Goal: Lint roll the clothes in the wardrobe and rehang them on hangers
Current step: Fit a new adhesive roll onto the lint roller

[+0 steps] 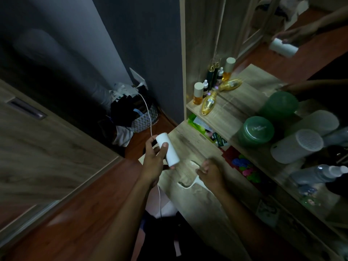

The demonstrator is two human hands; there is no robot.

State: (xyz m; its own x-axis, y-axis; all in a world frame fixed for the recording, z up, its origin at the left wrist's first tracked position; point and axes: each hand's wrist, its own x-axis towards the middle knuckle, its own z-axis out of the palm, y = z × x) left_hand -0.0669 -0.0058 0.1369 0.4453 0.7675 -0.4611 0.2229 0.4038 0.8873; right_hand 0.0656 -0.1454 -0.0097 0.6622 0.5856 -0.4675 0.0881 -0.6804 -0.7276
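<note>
Left hand grip: thumb and fingers wrapped around white lint roll, held in the air over table edge. Right hand loosely curled on white handle lying on table. Roll looks light, stiff, sticky outside: best held by ends or core. Clothes not in reach.

We've got the lint roller roll in our left hand, up over the near edge of the dresser top. Right hand is just right of it, on what might be the roller handle, hard to tell. Bottles sit on the shelf behind, jar to their right. Laundry basket is on the floor to the left, in the corner.
</note>
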